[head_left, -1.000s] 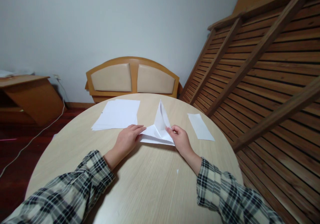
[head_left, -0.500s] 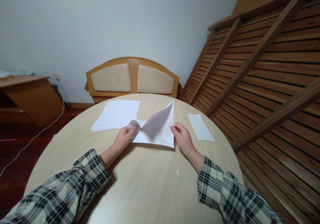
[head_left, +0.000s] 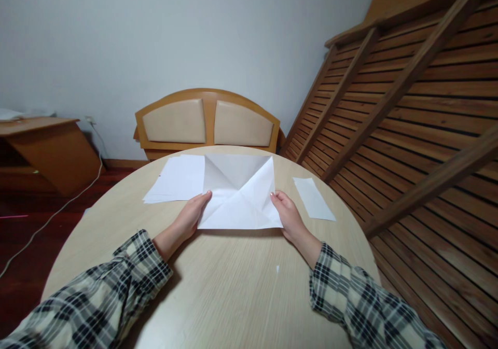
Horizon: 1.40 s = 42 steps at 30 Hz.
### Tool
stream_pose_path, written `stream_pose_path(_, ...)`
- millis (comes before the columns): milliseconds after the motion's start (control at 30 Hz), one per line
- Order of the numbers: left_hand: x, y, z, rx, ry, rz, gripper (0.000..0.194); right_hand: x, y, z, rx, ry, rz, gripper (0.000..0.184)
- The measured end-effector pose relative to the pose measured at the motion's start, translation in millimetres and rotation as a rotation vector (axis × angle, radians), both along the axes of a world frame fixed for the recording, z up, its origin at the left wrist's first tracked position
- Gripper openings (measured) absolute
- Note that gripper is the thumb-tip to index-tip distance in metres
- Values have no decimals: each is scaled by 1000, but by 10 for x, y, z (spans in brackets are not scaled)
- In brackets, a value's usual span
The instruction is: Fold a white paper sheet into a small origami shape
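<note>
A white square sheet of paper with diagonal creases lies spread open on the round wooden table. My left hand grips its left edge, thumb on top. On the opposite side my right hand pinches the right edge the same way. Both sleeves are plaid.
A stack of white sheets lies behind the left hand, partly under the open sheet. A narrow white paper strip lies to the right. A chair back stands beyond the table; slatted wooden panels lean at right; a low cabinet at left.
The folded paper has been unfolded: my hands drew apart and the sheet went from a peaked folded shape to spread open with its creases showing.
</note>
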<state>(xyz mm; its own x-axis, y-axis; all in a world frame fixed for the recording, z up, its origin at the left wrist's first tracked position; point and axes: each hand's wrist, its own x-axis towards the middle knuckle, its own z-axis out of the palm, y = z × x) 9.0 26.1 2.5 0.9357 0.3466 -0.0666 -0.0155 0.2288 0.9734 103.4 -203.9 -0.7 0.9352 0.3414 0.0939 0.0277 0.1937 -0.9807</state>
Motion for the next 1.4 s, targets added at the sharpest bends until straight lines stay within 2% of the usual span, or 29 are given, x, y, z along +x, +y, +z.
stream_pose_path(233, 8, -6, -26, -68, -17, -6, 24, 8, -22, 5, 31, 25, 27, 35)
stream_pose_path(367, -8, -14, -15, -63, -20, -39, 25, 0, -56, 30, 93, 70, 131, 30)
stream_pose_path(467, -16, -16, -10, -37, -14, -45, 28, 3, -62, 29, 51, 82, 167, 33)
stream_pose_path(600, -25, -25, 30, 31, -4, -7, 28, 26, -56, 14, -12, 72, 137, 34)
stream_pose_path(767, -53, -6, 143, 240, -41, 34, 16, 50, -75, 39, -38, 55, 113, 36)
stream_pose_path(867, -75, 31, 190, 294, -10, 9, 18, 69, -106, 55, -53, 33, 111, 37)
stream_pose_path(1000, -76, 60, 175, 255, 12, -37, 20, 102, -144, 45, -70, 28, 132, 39)
stream_pose_path(1133, -54, 35, 151, 129, -30, -30, 13, 90, -152, 64, -54, 43, 148, 38)
stream_pose_path(1200, -51, 18, 156, 82, -41, -24, 18, 63, -149, 97, -40, 50, 158, 36)
stream_pose_path(1400, -34, 11, 120, 67, -135, -15, 19, 22, -163, 146, -6, 41, 200, 33)
